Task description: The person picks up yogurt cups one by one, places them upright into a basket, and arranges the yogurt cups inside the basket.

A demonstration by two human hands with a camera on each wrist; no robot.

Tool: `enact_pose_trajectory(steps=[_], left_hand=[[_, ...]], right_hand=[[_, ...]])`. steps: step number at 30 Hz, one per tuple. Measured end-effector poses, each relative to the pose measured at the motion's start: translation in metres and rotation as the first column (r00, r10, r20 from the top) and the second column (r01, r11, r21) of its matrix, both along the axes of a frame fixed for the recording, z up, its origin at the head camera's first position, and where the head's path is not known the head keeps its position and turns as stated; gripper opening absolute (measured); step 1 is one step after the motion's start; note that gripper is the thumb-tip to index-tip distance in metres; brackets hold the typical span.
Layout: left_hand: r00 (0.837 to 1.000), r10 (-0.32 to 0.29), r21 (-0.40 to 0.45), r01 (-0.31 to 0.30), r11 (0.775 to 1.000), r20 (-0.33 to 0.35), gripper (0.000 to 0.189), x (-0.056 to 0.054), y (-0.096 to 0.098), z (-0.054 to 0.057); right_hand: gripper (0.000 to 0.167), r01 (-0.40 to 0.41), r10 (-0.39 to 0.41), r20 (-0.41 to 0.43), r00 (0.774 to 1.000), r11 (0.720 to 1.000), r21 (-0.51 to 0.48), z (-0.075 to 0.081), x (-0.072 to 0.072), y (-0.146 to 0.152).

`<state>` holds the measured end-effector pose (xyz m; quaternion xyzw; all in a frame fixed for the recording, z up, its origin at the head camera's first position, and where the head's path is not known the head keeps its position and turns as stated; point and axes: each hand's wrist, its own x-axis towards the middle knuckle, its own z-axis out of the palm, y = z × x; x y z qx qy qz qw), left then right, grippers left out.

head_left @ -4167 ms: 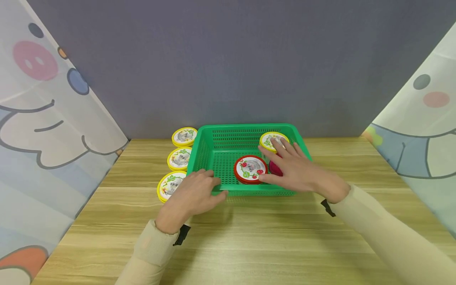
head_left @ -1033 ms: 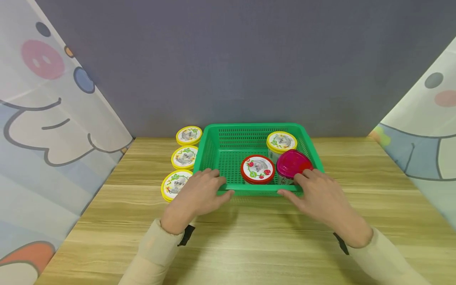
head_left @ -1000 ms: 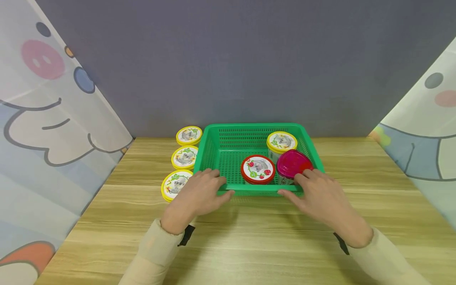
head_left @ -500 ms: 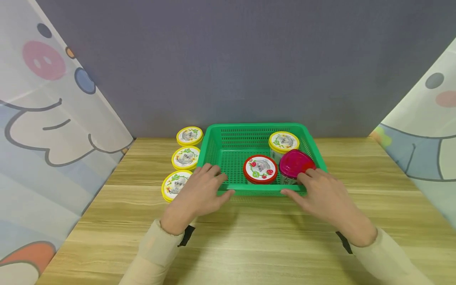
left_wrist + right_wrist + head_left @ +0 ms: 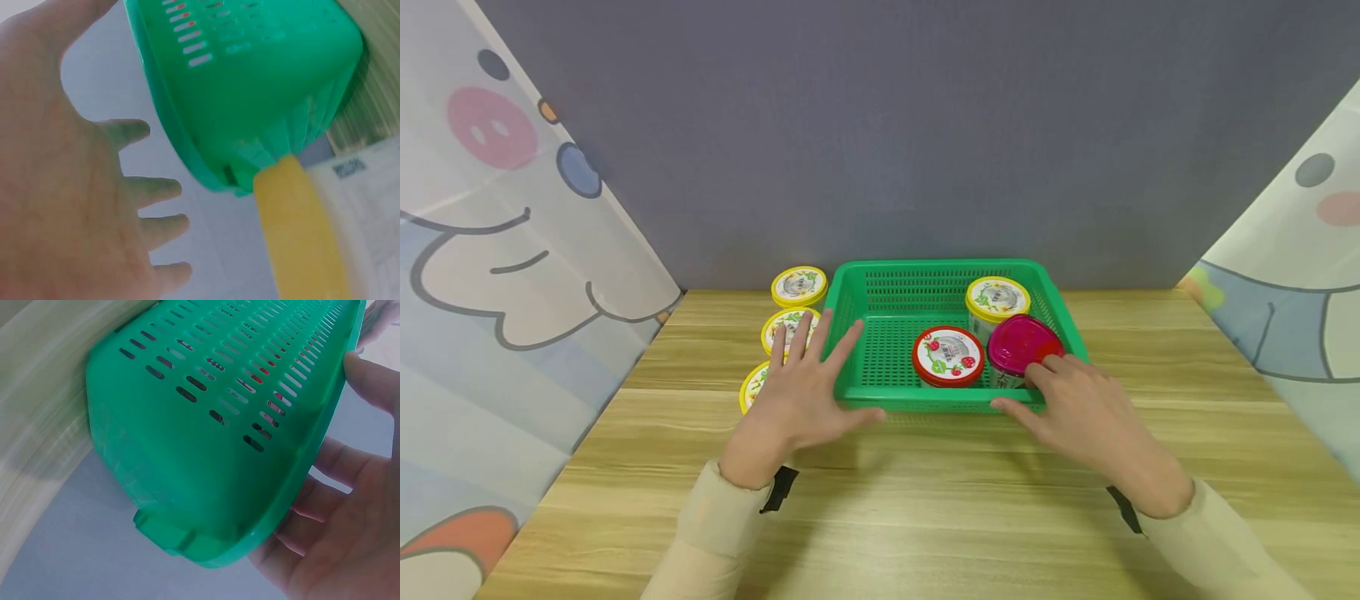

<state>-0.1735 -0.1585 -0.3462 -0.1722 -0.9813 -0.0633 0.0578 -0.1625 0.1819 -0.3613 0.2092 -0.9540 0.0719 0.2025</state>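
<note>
Head view gives me first the near part of the wooden table (image 5: 940, 517), then two hands before the green basket (image 5: 925, 402); the left hand (image 5: 797, 396) is spread wide, its fingers free of the rim, though I cannot tell whether the thumb brushes it; the right hand (image 5: 1086, 412) grips the rim at the near right corner, the thumb outside and the fingers over the edge. The basket lies just ahead of both, its long axis running left to right; in its right half stand the red-lidded tub (image 5: 948, 357), the magenta-lidded tub (image 5: 1021, 343) just beside the right hand, and, farther back, the inner yellow tub (image 5: 997, 300). What I judge decisive is the row outside, which goes from near to far along the basket's left wall; the left hand is the nearer one to it, its fingers pointing along it and partly hiding the nearest tub (image 5: 749, 387) and the middle tub (image 5: 786, 317), while the farthest tub (image 5: 799, 285) shows beyond the fingertips; behind all rises the grey wall (image 5: 910, 125). Compared with half a second ago, the left hand has left the rim, where its fingers were bent, and has opened toward the row; the right hand, the basket and all tubs I find in the same places.
</note>
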Motion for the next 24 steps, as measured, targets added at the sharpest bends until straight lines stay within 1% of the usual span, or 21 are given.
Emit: enact_pose_trajectory(steps=[5, 10, 14, 19, 24], left_hand=[[0.998, 0.046, 0.014, -0.047, 0.999, 0.05, 0.118, 0.001, -0.009, 0.004], [0.988, 0.103, 0.0, -0.104, 0.995, 0.117, 0.121, 0.001, -0.019, 0.008], [0.977, 0.137, -0.002, -0.138, 0.99, 0.166, 0.119, 0.002, -0.026, 0.012], [0.956, 0.177, 0.013, -0.184, 0.983, 0.234, 0.113, 0.002, -0.032, 0.017], [0.944, 0.201, 0.022, -0.214, 0.977, 0.262, 0.107, 0.001, -0.038, 0.019]], right_hand=[[0.043, 0.001, -0.001, 0.0, 1.0, 1.0, 0.002, 0.0, 0.0, 0.0], [0.043, -0.002, 0.002, -0.003, 1.0, 1.0, 0.005, -0.001, 0.0, 0.0], [0.043, -0.004, 0.004, 0.001, 1.0, 1.0, 0.008, 0.0, 0.0, 0.0], [0.043, 0.0, 0.0, 0.016, 1.0, 1.0, 0.009, 0.0, -0.001, 0.001], [0.043, -0.001, 0.001, 0.015, 1.0, 1.0, 0.009, 0.0, -0.001, 0.001]])
